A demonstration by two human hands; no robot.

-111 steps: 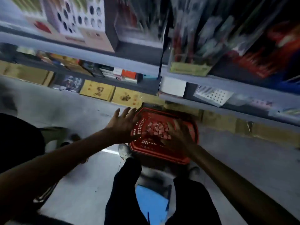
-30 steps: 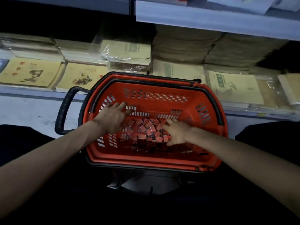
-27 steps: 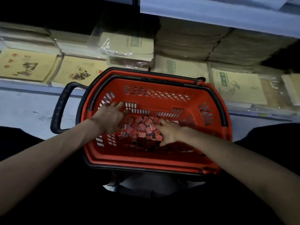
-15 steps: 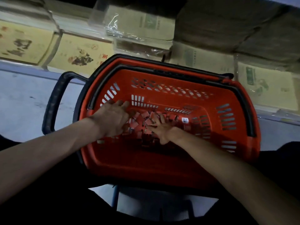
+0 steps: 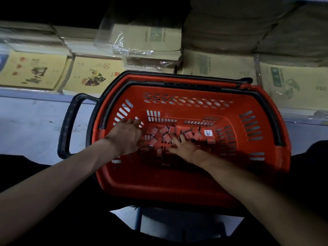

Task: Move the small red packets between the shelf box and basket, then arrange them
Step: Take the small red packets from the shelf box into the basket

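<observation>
Dim shelf, paper stacks (image 5: pixel 147 41) at 12 o'clock. Red basket (image 5: pixel 177 183) holding small red packets (image 5: pixel 164 130). Left hand (image 5: pixel 126 137) flat, fingers straight, 9 o'clock of them; right hand (image 5: pixel 188 148) likewise, 5 o'clock, touching them.

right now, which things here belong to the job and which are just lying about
Job: small red packets, red basket, left hand, right hand.
Lying about: yellow booklets, wrapped paper stacks, white tag in the basket.
</observation>
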